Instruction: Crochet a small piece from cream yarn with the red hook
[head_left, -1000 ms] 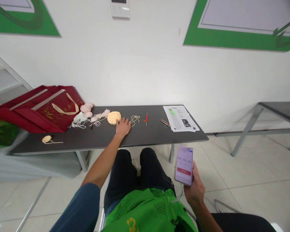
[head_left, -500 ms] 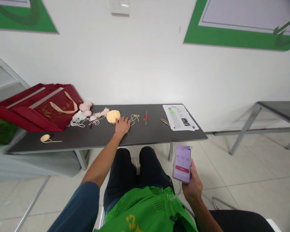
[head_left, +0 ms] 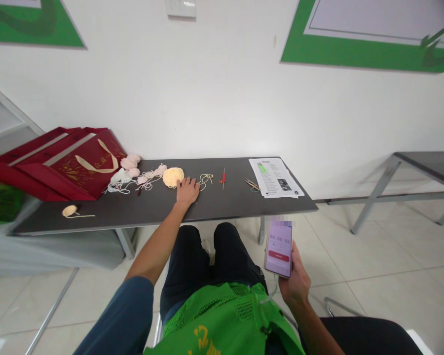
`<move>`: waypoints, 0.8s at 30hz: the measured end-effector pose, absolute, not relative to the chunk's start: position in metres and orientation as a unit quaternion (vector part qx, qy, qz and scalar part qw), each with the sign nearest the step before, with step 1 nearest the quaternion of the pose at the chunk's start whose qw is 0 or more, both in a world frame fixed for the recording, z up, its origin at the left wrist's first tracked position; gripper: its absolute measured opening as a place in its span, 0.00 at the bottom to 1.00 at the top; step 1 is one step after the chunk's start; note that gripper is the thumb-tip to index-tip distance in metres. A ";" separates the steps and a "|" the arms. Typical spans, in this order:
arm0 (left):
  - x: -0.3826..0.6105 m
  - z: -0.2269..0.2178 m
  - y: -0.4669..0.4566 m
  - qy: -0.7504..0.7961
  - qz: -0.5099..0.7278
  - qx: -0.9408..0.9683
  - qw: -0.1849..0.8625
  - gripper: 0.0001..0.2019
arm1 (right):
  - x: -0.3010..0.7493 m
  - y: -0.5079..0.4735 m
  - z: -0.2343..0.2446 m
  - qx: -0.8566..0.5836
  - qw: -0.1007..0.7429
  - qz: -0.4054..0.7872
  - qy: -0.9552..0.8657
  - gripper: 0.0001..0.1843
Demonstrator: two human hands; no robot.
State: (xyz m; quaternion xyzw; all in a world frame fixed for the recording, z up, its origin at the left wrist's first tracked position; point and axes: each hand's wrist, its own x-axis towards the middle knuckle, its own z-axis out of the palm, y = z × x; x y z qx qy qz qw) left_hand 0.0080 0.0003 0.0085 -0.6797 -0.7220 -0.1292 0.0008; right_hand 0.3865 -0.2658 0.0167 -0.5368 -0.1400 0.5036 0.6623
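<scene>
My left hand [head_left: 187,191] lies flat on the dark table, fingers stretched out, at the lower right edge of a pale yellow ball of yarn [head_left: 173,177]. A loose tail of yarn [head_left: 206,181] curls out to the right of the fingers. Below the table's front edge, my right hand [head_left: 296,281] is wrapped round a smartphone [head_left: 278,250]. Its lit screen shows a timer at zero and a red button, and a white cable runs from its lower end. Right of the yarn tail lies a thin tool with a red grip [head_left: 223,178], its exact kind unclear.
Red gift bags [head_left: 77,165] stand on the table's left end, beside pink and white yarn [head_left: 130,170]. A small cream yarn piece [head_left: 70,211] lies in front. Small scissors [head_left: 252,184] touch printed sheets [head_left: 277,178] at the right. A second table [head_left: 429,167] stands farther right.
The view has tilted very slightly. Both hands and the things on the table stay in the same places.
</scene>
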 end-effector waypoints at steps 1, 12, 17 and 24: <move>0.008 0.008 0.000 -0.722 -0.130 -0.680 0.002 0.30 | 0.386 -0.266 0.018 -0.535 0.661 0.507 -0.140 0.37; 0.009 0.007 0.002 -0.722 -0.127 -0.680 0.006 0.29 | 0.385 -0.264 0.023 -0.520 0.661 0.521 -0.146 0.39; 0.009 0.006 0.002 -0.722 -0.128 -0.680 0.005 0.29 | 0.387 -0.264 0.021 -0.529 0.661 0.514 -0.139 0.39; 0.010 0.008 0.001 -0.723 -0.129 -0.679 0.002 0.29 | 0.389 -0.264 0.021 -0.530 0.655 0.516 -0.157 0.38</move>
